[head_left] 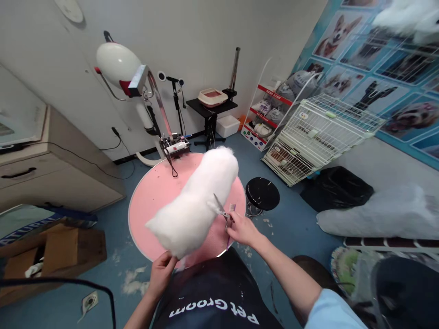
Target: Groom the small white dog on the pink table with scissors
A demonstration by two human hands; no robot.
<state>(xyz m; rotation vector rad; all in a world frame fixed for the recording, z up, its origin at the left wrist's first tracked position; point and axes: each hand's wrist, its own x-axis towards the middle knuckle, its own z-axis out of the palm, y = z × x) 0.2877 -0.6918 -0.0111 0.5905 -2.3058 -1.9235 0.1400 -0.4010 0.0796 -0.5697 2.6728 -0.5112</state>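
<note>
A white, fluffy dog (195, 201) stretches across the round pink grooming table (147, 196), its face not visible to me. My left hand (163, 268) is at the dog's near end, fingers pinched at the fur of its lower edge; what lies between the fingertips is partly hidden. Beside the dog's right flank, my right hand (242, 228) holds a pair of scissors (221, 208), blades slightly apart and pointing up and left, close to the coat. A comb (232, 208) with a purple edge also shows at the right hand, apparently held along with the scissors.
A metal arm (159, 105) with a white dryer (118, 66) rises behind the table. A black stool (262, 194) stands right of it, wire cages (318, 132) farther back. Cardboard boxes (65, 246) lie at left. Fur tufts (135, 281) litter the blue floor.
</note>
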